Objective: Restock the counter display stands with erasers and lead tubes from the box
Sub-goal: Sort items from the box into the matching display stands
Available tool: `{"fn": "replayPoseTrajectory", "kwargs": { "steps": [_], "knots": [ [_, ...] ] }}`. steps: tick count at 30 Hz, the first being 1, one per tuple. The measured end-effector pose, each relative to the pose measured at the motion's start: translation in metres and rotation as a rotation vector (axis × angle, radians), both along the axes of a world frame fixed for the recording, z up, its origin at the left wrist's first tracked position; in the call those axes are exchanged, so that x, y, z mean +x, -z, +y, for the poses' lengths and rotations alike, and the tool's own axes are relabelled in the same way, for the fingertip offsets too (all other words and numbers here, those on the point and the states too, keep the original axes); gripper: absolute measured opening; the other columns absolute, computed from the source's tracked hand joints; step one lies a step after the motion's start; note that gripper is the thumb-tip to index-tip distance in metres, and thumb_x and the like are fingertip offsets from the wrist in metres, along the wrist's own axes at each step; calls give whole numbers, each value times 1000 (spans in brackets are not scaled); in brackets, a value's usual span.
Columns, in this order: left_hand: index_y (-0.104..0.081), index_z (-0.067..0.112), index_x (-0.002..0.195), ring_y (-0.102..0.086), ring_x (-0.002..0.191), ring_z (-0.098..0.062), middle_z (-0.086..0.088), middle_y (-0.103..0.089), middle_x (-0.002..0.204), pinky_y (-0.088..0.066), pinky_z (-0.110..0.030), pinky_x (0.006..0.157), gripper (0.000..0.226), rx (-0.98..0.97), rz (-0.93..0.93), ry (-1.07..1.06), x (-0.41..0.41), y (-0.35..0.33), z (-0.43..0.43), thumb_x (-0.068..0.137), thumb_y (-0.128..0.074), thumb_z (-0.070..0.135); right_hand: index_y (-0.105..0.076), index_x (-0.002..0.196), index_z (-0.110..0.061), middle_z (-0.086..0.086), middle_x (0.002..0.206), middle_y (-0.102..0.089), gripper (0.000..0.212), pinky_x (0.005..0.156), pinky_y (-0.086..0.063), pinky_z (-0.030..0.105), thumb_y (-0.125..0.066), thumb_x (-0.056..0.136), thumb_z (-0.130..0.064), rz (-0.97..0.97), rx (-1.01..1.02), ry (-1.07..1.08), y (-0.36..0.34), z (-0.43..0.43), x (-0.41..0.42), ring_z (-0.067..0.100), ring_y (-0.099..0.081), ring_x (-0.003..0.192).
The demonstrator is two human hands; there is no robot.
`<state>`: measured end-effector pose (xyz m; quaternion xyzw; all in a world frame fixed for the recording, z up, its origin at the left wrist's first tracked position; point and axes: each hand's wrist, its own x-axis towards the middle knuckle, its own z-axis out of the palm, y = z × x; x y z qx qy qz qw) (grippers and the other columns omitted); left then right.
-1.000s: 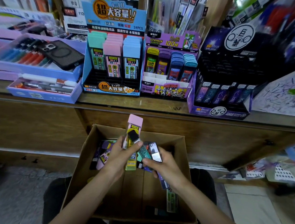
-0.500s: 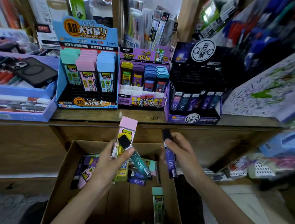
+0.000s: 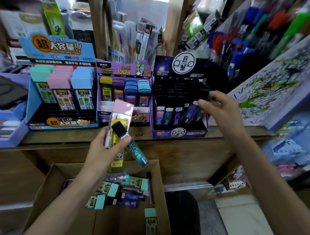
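My left hand (image 3: pixel 103 150) holds a bundle over the cardboard box (image 3: pixel 46 189): a pink-capped lead case (image 3: pixel 121 110), a yellow-green case (image 3: pixel 116 162) and a teal lead tube (image 3: pixel 137 153) with a black cap. My right hand (image 3: pixel 220 109) pinches a dark purple lead tube (image 3: pixel 191 111) at the front row of the black-and-purple display stand (image 3: pixel 178 130) on the counter. Left of it stand the purple display stand (image 3: pixel 123 91) and the blue display stand (image 3: pixel 61 88). Several loose tubes and cases (image 3: pixel 122 190) lie in the box.
A wooden counter edge (image 3: pixel 167 135) runs under the stands. A black phone (image 3: pixel 6 91) lies on purple pen trays at the left. A scribbled test pad (image 3: pixel 276 90) leans at the right, with pen racks (image 3: pixel 234 42) behind it.
My right hand has risen from over the box to the black-and-purple stand, carrying the purple tube. My left hand has lifted its bundle a little. The view has tilted up.
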<state>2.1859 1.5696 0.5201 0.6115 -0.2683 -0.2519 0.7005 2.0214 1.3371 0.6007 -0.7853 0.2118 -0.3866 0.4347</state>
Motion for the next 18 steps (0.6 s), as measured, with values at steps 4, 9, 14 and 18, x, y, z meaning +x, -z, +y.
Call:
{"fn": "replayPoseTrajectory", "kwargs": {
  "steps": [4, 9, 14, 18],
  "knots": [
    [-63, 30, 93, -65, 87, -9, 8, -70, 88, -46, -28, 76, 38, 14, -11, 9, -2, -1, -8, 59, -73, 41, -65, 93, -21, -11, 87, -67, 18, 75, -50, 13, -65, 85, -5, 95, -93, -57, 2, -10, 5, -4, -64, 78],
    [-63, 31, 96, -63, 95, -13, -6, -65, 105, -46, -24, 77, 36, 33, -24, 17, -5, -1, -13, 62, -72, 38, -64, 92, -29, -24, 85, -66, 27, 71, -48, 8, -67, 83, -5, 142, -94, -151, 5, -15, 7, -8, -65, 80],
    [-63, 30, 100, -65, 91, -8, 6, -70, 95, -46, -24, 76, 40, 28, -26, 27, -9, -3, -16, 62, -71, 38, -58, 86, -24, -6, 83, -64, 17, 70, -53, 14, -71, 82, -15, 157, -30, 19, 20, -15, 16, 1, -64, 73],
    [-61, 26, 105, -66, 92, -8, 7, -71, 95, -48, -22, 75, 46, 13, -25, 36, -13, -7, -20, 61, -70, 37, -59, 85, -23, -6, 84, -64, 11, 71, -53, 18, -70, 83, -22, 227, -68, 100, 21, -11, 18, 9, -64, 80]
  ]
}}
